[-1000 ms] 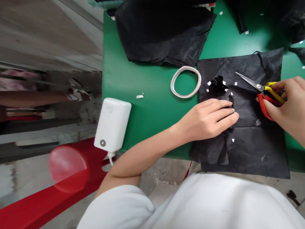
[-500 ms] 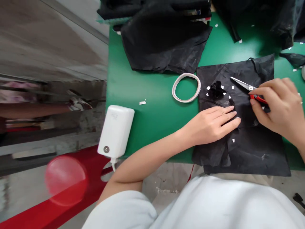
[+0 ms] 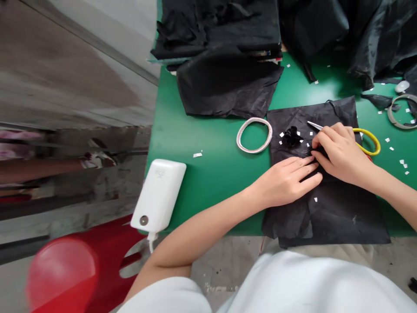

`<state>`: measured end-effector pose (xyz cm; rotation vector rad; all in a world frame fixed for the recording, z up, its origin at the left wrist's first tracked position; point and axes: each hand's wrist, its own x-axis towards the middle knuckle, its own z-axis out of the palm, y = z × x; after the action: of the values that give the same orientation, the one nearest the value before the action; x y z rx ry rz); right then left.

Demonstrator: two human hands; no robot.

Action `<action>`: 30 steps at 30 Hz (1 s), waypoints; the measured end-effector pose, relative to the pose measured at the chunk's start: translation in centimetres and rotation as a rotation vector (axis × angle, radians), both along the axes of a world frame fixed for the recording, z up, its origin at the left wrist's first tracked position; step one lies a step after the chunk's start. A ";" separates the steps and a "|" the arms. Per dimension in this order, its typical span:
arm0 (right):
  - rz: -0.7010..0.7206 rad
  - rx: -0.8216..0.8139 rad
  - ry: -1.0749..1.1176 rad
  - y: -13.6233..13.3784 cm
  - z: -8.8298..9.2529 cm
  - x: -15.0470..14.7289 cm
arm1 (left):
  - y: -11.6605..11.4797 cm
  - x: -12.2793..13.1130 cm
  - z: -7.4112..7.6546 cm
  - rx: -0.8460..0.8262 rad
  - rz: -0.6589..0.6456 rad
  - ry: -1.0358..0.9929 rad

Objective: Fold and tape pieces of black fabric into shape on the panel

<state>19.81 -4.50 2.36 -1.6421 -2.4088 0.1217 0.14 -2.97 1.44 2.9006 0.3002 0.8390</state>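
While my released left grip seemingly steadied creased black sheeting at the green desk's near edge, my right grip was unclear.

The left forearm is slanting inward, the left hand lying palm down with fingers extended and slightly spread. The right forearm is angling in opposite, the right hand arching, its thumb and index finger bending close together just beside the left fingertips.
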 end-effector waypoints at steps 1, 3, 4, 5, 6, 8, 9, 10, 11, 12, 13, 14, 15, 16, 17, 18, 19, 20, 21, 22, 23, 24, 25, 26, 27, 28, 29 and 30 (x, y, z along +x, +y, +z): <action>-0.009 -0.008 0.025 0.0 0.0 0.0 | 0.0 0.0 0.0 -0.004 0.000 -0.002; -0.019 -0.020 0.081 -0.1 0.0 0.0 | 0.0 0.0 0.0 -0.012 0.001 -0.006; -0.023 -0.021 0.109 -0.2 0.0 0.0 | 0.1 -0.1 0.0 -0.015 0.002 -0.010; -0.029 -0.018 0.136 -0.2 -0.1 0.0 | 0.1 -0.1 -0.1 -0.018 0.004 -0.015; -0.034 -0.012 0.158 -0.2 -0.1 0.1 | 0.1 -0.1 -0.1 -0.022 0.005 -0.018; -0.038 0.006 0.197 -0.2 -0.2 0.2 | 0.2 -0.1 -0.1 -0.041 0.006 -0.021; -0.033 0.014 0.218 -0.2 -0.3 0.2 | 0.2 -0.1 0.0 -0.061 0.004 -0.020; -0.025 0.018 0.242 -0.3 -0.2 0.3 | 0.2 -0.2 0.1 -0.093 0.003 -0.022; -0.014 0.023 0.272 -0.3 -0.2 0.3 | 0.3 -0.2 0.3 -0.141 -0.001 -0.027; -0.001 0.027 0.304 -0.4 -0.1 0.4 | 0.3 -0.3 0.5 -0.215 -0.005 -0.041; 0.013 0.033 0.336 -0.5 0.1 0.4 | 0.4 -0.3 0.8 -0.311 0.008 -0.067; 0.023 0.037 0.368 -0.6 0.3 0.5 | 0.4 -0.4 1.1 -0.416 0.017 -0.095; 0.032 0.038 0.398 -0.7 0.5 0.5 | 0.4 -0.4 1.4 -0.508 0.037 -0.139; 0.031 0.036 0.432 -0.9 0.8 0.5 | 0.5 -0.4 1.7 -0.578 0.065 -0.194; 0.017 0.030 0.465 -1.0 1.0 0.4 | 0.5 -0.4 1.9 -0.637 0.088 -0.243; 0.001 0.023 0.496 -1.2 1.2 0.4 | 0.6 -0.4 2.0 -0.689 0.112 -0.290; -0.018 0.017 0.523 -1.3 1.3 0.3 | 0.6 -0.4 2.1 -0.737 0.136 -0.332; -0.039 0.007 0.544 -1.4 1.4 0.2 | 0.6 -0.4 2.2 -0.784 0.156 -0.365; -0.059 -0.005 0.561 -1.5 1.5 0.0 | 0.6 -0.4 2.2 -0.832 0.174 -0.393; -0.080 -0.025 0.578 -1.6 1.5 -0.1 | 0.6 -0.4 2.2 -0.879 0.190 -0.414; -0.103 -0.051 0.597 -1.7 1.5 -0.3 | 0.6 -0.4 2.1 -0.928 0.203 -0.432; -0.122 -0.085 0.627 -1.9 1.4 -0.5 | 0.6 -0.4 2.1 -0.979 0.215 -0.448; -0.138 -0.124 0.673 -2.0 1.4 -0.7 | 0.6 -0.3 2.0 -1.035 0.224 -0.464; -0.149 -0.164 0.729 -2.1 1.3 -0.9 | 0.5 -0.3 2.0 -1.096 0.233 -0.478; -0.157 -0.205 0.788 -2.2 1.2 -1.1 | 0.5 -0.3 2.0 -1.161 0.243 -0.490; -0.165 -0.245 0.841 -2.3 1.1 -1.2 | 0.4 -0.2 1.9 -1.225 0.254 -0.496; -0.176 -0.281 0.886 -2.4 1.1 -1.4 | 0.3 -0.2 1.9 -1.285 0.268 -0.496; -0.189 -0.313 0.920 -2.5 1.0 -1.5 | 0.3 -0.1 1.9 -1.336 0.285 -0.490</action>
<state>18.35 -7.01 3.36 -1.4426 -1.5722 1.0127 0.04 -2.69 3.34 1.4011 0.8195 0.8481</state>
